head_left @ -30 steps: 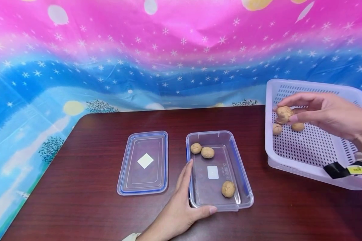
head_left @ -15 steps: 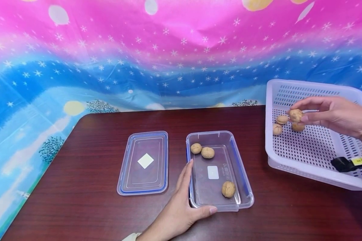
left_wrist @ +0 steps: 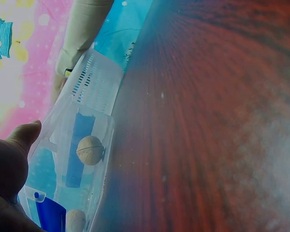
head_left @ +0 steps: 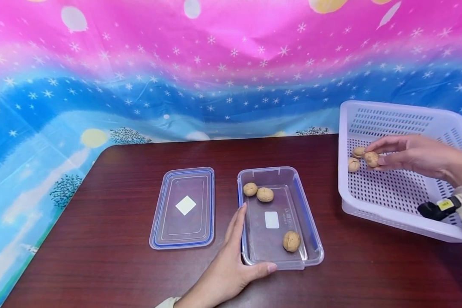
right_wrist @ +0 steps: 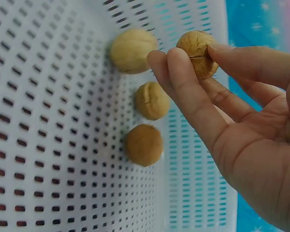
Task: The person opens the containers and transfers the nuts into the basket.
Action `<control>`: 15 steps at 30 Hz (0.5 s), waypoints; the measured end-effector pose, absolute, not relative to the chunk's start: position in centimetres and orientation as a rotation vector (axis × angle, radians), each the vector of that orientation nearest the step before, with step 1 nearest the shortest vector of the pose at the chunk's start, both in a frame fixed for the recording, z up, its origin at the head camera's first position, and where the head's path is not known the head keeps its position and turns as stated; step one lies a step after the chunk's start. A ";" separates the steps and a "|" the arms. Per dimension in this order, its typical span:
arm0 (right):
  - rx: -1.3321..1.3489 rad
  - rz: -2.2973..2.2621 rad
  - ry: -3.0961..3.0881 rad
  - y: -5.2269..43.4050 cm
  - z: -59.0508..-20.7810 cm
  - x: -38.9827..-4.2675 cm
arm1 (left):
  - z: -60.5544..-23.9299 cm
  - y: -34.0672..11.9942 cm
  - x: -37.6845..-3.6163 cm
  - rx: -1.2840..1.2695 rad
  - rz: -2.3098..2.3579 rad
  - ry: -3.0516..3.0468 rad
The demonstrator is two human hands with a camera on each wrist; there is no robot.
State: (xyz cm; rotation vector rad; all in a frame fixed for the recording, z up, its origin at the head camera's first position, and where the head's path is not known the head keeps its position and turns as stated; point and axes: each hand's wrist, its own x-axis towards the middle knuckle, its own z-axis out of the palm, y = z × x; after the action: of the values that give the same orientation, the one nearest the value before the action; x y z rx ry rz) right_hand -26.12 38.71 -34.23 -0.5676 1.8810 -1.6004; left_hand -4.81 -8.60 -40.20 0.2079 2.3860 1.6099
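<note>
Left hand [head_left: 231, 269], nearest the camera: rests on the table [head_left: 100, 256] at the near left corner of the clear container [head_left: 279, 218]. Fingers straight and pressed together along the container's left wall, thumb lying across its near rim. Wrist and sleeve cut off by the bottom edge of the head view.

Clear container: open, blue seal visible round the rim. Three walnuts inside: one near the front right [head_left: 291, 241], two side by side toward the back left [head_left: 257, 192]. The left wrist view shows only one of them whole, a second cut off at the bottom edge.

Lid [head_left: 183, 207]: one, lying flat just to the left of the container, apart from it, white square label at centre.

White basket [head_left: 400, 201]: one, perforated, at the right end of the table; its right side runs out of frame.

Right hand [head_left: 416, 155]: over the basket floor, thumb and fingertips pinching a walnut [right_wrist: 197, 53]. The right wrist view shows three more walnuts loose on the basket floor [right_wrist: 144, 144]; in the head view only two of these are plain, the rest hidden behind the hand.

Walnut count: seven in all.

Farthest: pink-and-blue starred backdrop [head_left: 215, 64].
</note>
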 end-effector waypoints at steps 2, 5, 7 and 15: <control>-0.539 -1.630 1.816 38.7 -34.5 -26.2 | -40.2 -8.6 -4.8 0.205 1.610 2.388; -0.505 -1.629 1.761 38.7 -34.7 -26.2 | -40.3 -8.6 -4.8 0.209 1.605 2.397; -0.494 -1.606 1.758 38.8 -34.8 -26.2 | -40.3 -8.6 -4.8 0.211 1.602 2.400; -0.402 -1.516 1.813 39.0 -35.2 -26.5 | -40.2 -8.6 -4.8 0.209 1.607 2.395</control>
State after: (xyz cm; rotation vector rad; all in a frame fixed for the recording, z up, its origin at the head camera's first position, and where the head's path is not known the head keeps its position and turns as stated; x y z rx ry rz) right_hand -26.48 38.96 -35.19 -0.4016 1.8126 -1.5160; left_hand -4.82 -8.61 -40.24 0.2089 2.3953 1.6066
